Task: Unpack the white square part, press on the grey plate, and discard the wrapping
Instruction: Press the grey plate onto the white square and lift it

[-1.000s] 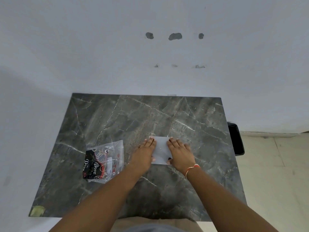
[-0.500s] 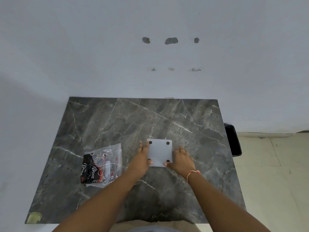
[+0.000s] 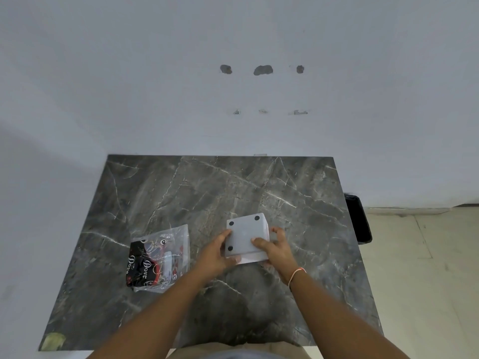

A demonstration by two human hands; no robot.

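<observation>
From the head view, we hold the grey plate (image 3: 245,237) and the white square part (image 3: 252,257) under it, just above the worktop (image 3: 207,193), right of the wrapping (image 3: 159,257). Left hand (image 3: 216,255) and right hand (image 3: 276,248) fingers curl closed on its edges; we squeeze evenly, keeping corners aligned.

Light: soft, even, cool bluish cast over the whole frame; moderately bright, no hard highlights. Source cannot be told. Wall (image 3: 155,73) evenly lit, darker band of shade at its lower left. Worktop (image 3: 207,190) shows a faint matte sheen, no glare; a diffuse shadow lies on its near part between the forearms. Plastic bag (image 3: 160,257) carries small pale reflections on its creases. Focus: middle of frame reasonably sharp, marble veins legible; overall slightly soft, compression smear on plain wall. Wide-angle distortion: worktop edges splay outward toward the bottom, forearms stretched at the lower border. Floor (image 3: 427,281) at right brighter, warmer.
</observation>
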